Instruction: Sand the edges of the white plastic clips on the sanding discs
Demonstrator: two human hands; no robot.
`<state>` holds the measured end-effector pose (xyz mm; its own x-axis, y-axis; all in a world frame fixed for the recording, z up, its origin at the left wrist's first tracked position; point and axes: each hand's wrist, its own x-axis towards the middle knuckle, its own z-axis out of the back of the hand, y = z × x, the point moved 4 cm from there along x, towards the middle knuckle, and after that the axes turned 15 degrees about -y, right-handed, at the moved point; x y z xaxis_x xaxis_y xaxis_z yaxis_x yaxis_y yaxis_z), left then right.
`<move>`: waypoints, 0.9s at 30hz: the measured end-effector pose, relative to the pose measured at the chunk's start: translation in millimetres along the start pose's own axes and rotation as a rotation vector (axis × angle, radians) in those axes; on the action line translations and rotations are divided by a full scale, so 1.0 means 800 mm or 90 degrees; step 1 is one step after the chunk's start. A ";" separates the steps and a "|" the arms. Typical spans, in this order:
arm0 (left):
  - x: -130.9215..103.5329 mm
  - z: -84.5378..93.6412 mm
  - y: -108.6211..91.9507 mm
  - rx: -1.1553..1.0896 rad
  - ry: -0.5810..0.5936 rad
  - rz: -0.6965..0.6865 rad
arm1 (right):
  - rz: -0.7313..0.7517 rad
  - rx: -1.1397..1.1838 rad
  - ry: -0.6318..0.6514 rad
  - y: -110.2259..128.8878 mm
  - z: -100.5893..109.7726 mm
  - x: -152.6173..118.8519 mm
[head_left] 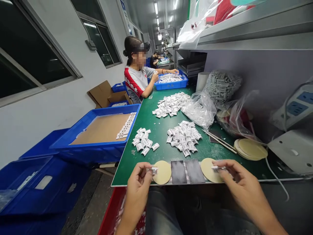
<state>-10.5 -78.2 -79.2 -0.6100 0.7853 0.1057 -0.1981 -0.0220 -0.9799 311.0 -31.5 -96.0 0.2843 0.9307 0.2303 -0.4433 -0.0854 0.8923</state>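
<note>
My left hand (141, 178) pinches a small white plastic part (154, 169) over the edge of the left round yellow pad (162, 173). Between finger and thumb of my right hand (236, 176) is another small pale part (216, 167), held over the right round yellow pad (208, 170). Two dark grey rectangular plates (178, 172) lie side by side between the pads at the table's front edge. Beyond them sit a small pile of white parts (143, 141) on the left and a larger pile (184, 137) on the right.
The green table (156, 130) also bears a far heap of white parts (171, 103), clear bags (200, 109), thin sticks (220, 142) and stacked yellow discs (251, 149). Blue bins (93, 148) stand at left. A co-worker (138, 71) sits beyond, by a blue tray (171, 85). A shelf (251, 36) overhangs the right.
</note>
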 end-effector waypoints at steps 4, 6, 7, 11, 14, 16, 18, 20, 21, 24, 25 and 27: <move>0.000 -0.019 0.001 0.192 0.074 -0.277 | 0.278 -0.180 -0.023 0.010 -0.008 -0.002; -0.001 -0.022 0.004 0.279 0.099 -0.383 | 0.433 -0.273 -0.040 0.020 -0.007 -0.008; 0.000 -0.022 0.004 0.308 0.104 -0.410 | 0.479 -0.305 -0.040 0.024 -0.007 -0.010; 0.003 -0.022 -0.002 0.382 0.161 -0.440 | 0.516 -0.399 -0.001 0.036 -0.010 -0.006; 0.001 -0.023 -0.007 0.417 0.190 -0.445 | 0.527 -0.431 0.005 0.040 -0.015 -0.005; -0.001 -0.023 -0.008 0.446 0.165 -0.446 | 0.524 -0.434 -0.014 0.039 -0.015 -0.006; -0.002 -0.023 -0.008 0.473 0.131 -0.446 | 0.513 -0.443 -0.024 0.038 -0.015 -0.007; -0.002 -0.024 -0.006 0.485 0.124 -0.447 | 0.512 -0.450 -0.036 0.038 -0.015 -0.010; -0.003 -0.024 -0.004 0.483 0.133 -0.453 | 0.512 -0.448 -0.044 0.038 -0.014 -0.011; -0.001 -0.026 0.004 0.464 0.153 -0.479 | 0.503 -0.408 -0.091 0.039 -0.012 -0.013; 0.001 -0.026 0.006 0.460 0.143 -0.483 | 0.494 -0.395 -0.104 0.038 -0.012 -0.012; 0.006 -0.025 0.005 0.456 0.111 -0.476 | 0.485 -0.395 -0.103 0.036 -0.015 -0.011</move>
<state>1.2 -62.4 -86.2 -0.0372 0.8268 0.5612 -0.9211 0.1894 -0.3400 285.5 -38.3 -76.6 -0.1691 0.6411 0.7486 -0.9083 -0.3962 0.1341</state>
